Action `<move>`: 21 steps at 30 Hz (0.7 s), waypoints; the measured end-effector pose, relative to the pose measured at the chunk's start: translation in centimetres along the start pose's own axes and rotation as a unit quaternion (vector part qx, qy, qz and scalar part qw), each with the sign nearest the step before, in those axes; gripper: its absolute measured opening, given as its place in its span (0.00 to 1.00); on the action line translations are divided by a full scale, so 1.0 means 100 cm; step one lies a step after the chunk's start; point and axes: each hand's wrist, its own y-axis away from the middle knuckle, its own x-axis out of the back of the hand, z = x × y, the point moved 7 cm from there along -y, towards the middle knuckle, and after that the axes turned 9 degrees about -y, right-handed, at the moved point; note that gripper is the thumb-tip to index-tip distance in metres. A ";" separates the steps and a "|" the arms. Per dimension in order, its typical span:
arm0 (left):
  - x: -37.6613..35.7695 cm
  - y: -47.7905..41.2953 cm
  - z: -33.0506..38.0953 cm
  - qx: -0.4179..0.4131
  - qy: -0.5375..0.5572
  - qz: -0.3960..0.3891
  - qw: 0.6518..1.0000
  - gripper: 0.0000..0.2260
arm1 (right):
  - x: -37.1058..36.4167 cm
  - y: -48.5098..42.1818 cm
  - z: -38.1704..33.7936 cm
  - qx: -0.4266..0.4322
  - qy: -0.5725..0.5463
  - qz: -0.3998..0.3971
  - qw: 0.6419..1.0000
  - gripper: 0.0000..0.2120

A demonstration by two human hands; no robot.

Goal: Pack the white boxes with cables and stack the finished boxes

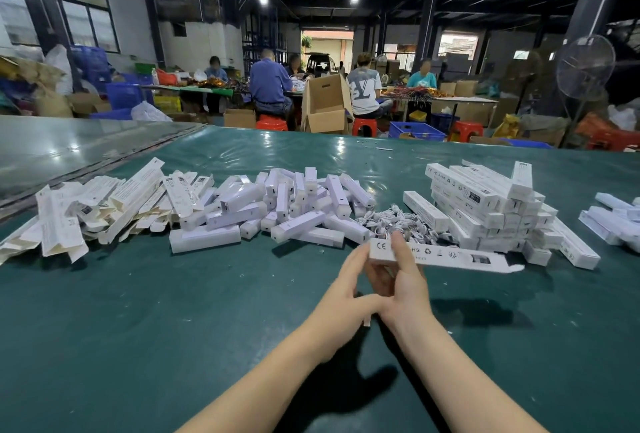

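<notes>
I hold one long white box (446, 256) level above the green table cover (173, 311), its printed side with the CE mark facing up. My right hand (405, 283) grips it near its left end, thumb laid across the top and fingers curled underneath. My left hand (346, 290) reaches in from the side with its fingertips at that same end; I can't tell whether they pinch the flap or merely press it. The box's far end is open, its flap sticking out to the right.

Beyond my hands lies a heap of coiled white cables (391, 221). To its right stands the stack of finished boxes (491, 204); to its left is a jumble of white inner sleeves (277, 204), then a pile of flat cartons (86, 210).
</notes>
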 end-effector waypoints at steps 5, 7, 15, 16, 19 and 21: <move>-0.011 0.001 -0.004 -0.005 -0.088 -0.071 0.994 0.46 | -0.002 -0.001 -0.003 -0.022 0.010 -0.023 0.999 0.20; 0.000 -0.001 0.001 -0.024 -0.119 0.027 0.992 0.41 | -0.003 -0.001 -0.002 0.015 0.067 -0.035 0.997 0.13; 0.062 -0.001 0.025 -0.092 -0.332 0.170 0.923 0.24 | -0.035 0.018 0.009 0.153 0.403 -0.226 0.874 0.34; 0.078 -0.003 0.020 -0.050 -0.312 0.190 0.929 0.21 | -0.036 0.020 0.007 0.198 0.471 -0.241 0.825 0.35; 0.111 -0.005 0.002 0.055 -0.408 0.190 0.891 0.13 | -0.035 0.009 -0.012 0.358 0.628 -0.162 0.671 0.21; 0.120 -0.004 -0.015 0.133 -0.490 0.146 0.849 0.10 | -0.032 -0.009 -0.011 0.363 0.743 -0.117 0.550 0.18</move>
